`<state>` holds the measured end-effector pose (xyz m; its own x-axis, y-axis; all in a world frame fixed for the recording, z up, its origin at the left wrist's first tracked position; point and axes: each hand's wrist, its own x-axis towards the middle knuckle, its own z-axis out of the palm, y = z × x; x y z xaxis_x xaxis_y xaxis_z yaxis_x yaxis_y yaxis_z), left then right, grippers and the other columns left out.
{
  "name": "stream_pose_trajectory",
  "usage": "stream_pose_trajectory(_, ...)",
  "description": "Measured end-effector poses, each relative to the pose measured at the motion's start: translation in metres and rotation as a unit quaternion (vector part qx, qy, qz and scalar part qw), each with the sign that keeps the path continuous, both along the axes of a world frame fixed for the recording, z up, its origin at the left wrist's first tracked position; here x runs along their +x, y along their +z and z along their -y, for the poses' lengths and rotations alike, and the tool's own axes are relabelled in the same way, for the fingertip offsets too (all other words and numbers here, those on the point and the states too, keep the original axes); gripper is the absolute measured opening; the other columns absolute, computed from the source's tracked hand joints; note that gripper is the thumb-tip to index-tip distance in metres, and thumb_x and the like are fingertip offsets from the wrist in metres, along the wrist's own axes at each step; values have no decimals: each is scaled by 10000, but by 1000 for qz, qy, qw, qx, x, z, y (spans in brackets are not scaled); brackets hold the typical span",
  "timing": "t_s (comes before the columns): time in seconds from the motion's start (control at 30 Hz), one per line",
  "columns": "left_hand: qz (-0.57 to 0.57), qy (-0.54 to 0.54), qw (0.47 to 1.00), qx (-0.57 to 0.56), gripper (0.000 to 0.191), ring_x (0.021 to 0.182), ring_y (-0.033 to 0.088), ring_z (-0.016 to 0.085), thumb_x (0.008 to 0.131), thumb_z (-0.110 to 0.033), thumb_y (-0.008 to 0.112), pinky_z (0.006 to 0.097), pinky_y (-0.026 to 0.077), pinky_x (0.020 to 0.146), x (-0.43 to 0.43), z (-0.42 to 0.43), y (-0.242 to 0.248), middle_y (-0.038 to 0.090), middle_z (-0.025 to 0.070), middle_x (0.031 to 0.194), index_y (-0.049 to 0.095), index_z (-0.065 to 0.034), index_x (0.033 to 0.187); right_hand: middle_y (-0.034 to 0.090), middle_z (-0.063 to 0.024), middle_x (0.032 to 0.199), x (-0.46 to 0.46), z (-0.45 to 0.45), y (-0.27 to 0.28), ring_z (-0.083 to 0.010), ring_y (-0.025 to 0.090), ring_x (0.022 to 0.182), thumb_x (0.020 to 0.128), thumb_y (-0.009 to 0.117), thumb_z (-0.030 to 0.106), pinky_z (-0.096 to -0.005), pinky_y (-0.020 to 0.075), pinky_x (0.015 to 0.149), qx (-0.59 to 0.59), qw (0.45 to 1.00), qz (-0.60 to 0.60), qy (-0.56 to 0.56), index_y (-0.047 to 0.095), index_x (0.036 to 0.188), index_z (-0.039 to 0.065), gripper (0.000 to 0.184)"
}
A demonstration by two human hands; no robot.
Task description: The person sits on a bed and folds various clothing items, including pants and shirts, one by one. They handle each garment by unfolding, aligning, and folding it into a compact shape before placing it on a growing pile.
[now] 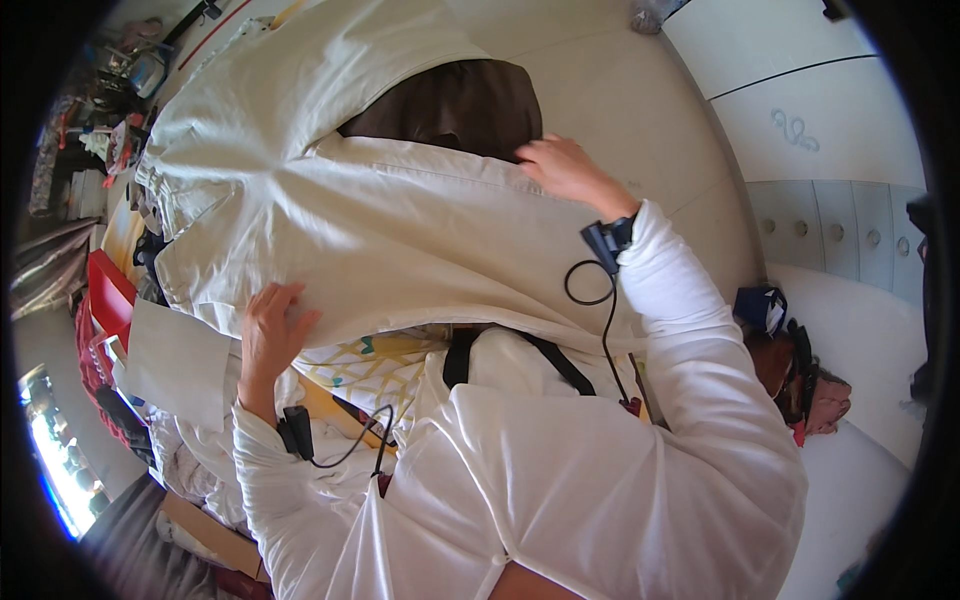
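Note:
A pair of cream trousers (360,240) lies spread out before me, the gathered waistband (161,196) at the left and the two legs reaching right. My left hand (274,330) rests on the near side of the trousers with fingers spread. At the inner edge of the near leg, towards its right end, is my right hand (566,171). Its fingers are bent at the fabric edge; whether they pinch the cloth is hidden. Between the legs shows a dark brown surface (457,105) with a smooth sheen.
White cabinets (810,120) line the right, with bags (787,367) beside them. At left are a red open box (111,292), a grey-white sheet (180,360) and a cardboard box (210,536). Patterned cloth (367,367) lies under the trousers. Cables run from black wrist devices (609,238).

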<state>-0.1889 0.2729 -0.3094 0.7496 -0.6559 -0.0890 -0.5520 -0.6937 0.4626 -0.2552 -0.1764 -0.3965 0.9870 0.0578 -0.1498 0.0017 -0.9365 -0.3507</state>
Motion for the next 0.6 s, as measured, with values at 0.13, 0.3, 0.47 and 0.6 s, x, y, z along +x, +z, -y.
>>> stream_pose_trajectory(0.13, -41, 87, 995, -23, 187, 630, 559, 228, 717, -112, 737, 345, 442, 590, -21, -42, -4, 568, 88, 701, 597, -1, 773, 678, -119, 884, -77, 73, -13, -268, 633, 759, 864, 575, 200, -358, 505, 708, 84, 974, -129, -164, 674, 959, 69, 189)
stream_pose_trajectory(0.3, -58, 163, 983, 60, 192, 509, 509, 178, 768, -127, 716, 307, 411, 500, -35, -102, -27, 554, 89, 602, 589, 8, 719, 659, -46, 849, -219, 92, 6, -116, 595, 764, 852, 662, 164, -274, 491, 699, 281, 900, -116, -313, 648, 957, 15, 182)
stream_pose_trajectory(0.47, 52, 321, 945, -33, 207, 534, 529, 136, 826, -188, 706, 293, 452, 538, -25, -146, -49, 594, 55, 627, 593, -22, 774, 649, -65, 953, -299, 27, 49, -168, 601, 919, 734, 738, 141, -321, 454, 850, 263, 907, -173, -281, 618, 1056, 20, 365)
stream_pose_trajectory(0.6, 139, 358, 923, -11, 400, 776, 551, 219, 742, -155, 764, 348, 480, 712, -7, -151, -59, 550, 97, 969, 548, -52, 1063, 516, -168, 1239, -301, -22, 59, -344, 468, 1184, 616, 809, 148, -401, 387, 988, 150, 974, -125, -111, 494, 1266, 42, 730)
